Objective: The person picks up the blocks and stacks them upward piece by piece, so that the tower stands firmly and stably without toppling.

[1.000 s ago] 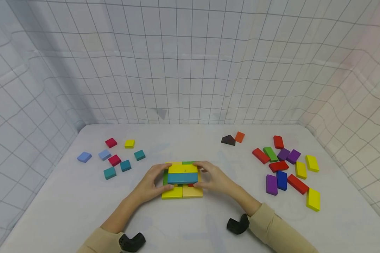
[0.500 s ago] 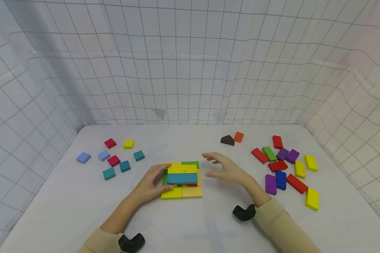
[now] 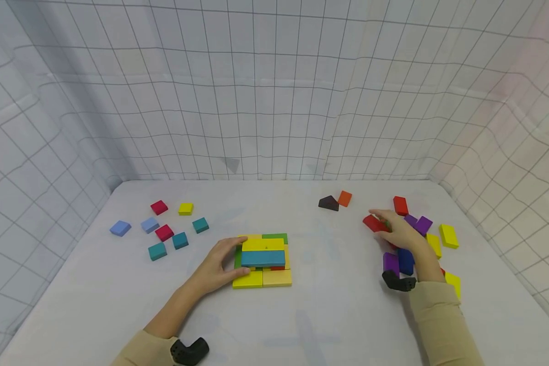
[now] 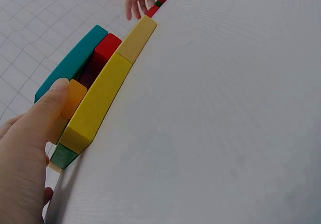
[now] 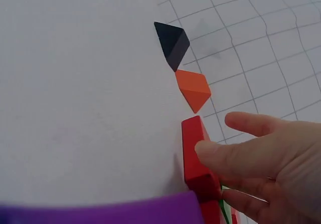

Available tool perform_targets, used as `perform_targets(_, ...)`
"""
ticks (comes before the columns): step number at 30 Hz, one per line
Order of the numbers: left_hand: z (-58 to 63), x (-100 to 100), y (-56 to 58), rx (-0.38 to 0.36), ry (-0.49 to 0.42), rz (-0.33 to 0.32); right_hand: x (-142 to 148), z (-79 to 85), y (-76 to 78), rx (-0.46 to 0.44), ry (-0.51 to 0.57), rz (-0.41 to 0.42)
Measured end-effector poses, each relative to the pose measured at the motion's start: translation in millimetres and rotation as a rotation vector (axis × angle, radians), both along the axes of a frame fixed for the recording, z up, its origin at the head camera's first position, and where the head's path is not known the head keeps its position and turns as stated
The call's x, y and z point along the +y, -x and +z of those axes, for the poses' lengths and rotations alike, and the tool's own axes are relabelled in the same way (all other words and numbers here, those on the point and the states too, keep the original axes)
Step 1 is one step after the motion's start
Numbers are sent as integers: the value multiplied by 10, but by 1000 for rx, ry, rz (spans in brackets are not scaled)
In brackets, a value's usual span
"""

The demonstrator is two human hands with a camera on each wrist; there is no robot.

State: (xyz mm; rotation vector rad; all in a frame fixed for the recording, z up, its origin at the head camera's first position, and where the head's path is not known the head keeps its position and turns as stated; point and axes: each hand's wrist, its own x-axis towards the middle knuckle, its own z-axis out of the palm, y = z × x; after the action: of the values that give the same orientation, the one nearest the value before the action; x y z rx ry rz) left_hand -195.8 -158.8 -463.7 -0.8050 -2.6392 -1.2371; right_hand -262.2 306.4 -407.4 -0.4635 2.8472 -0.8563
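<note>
In the head view a flat stack of wooden blocks stands at the middle of the table, with a yellow block (image 3: pixel 263 244) and a blue block (image 3: pixel 263 258) on top. My left hand (image 3: pixel 217 263) holds its left end, thumb at the front and index finger at the back. The left wrist view shows that thumb against an orange-yellow block (image 4: pixel 75 97), below the teal-blue one. At the right-hand pile, my right hand (image 3: pixel 400 231) spans a red block (image 3: pixel 374 223). Its thumb overlaps the block in the right wrist view, while the other fingers are spread beyond it.
Around the right hand lie purple blocks (image 3: pixel 391 263), a dark blue block (image 3: pixel 405 261) and yellow blocks (image 3: pixel 449 236). A dark wedge (image 3: pixel 329 203) and an orange block (image 3: pixel 345 198) lie farther back. Small teal (image 3: pixel 157 251), pink-red (image 3: pixel 164 233) and light-blue blocks (image 3: pixel 120 227) are scattered left.
My right hand has let go of the stack's right end and moved right to the red block in the pile. The left hand has stayed at the stack.
</note>
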Motion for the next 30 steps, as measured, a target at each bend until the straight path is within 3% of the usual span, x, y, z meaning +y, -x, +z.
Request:
perform_targets(5,1,0,0,4,-2,-2,-19,-34,-17,14,-33,-24)
perform_targets(11,-2,2,2,11,-8,-8,-94,-46,-5,-85,-22,-53)
perform_targets(16,6,4,-2,11,-9,-6,-88,-74,22,-115,-6,-14)
perform_targets(24,23,9,-8,9,-9,-4,-189,-97,21,-58,65,-1)
perform_targets(30,23,9,-13,6,-15,-6,-703,-14,-66,76,144,80)
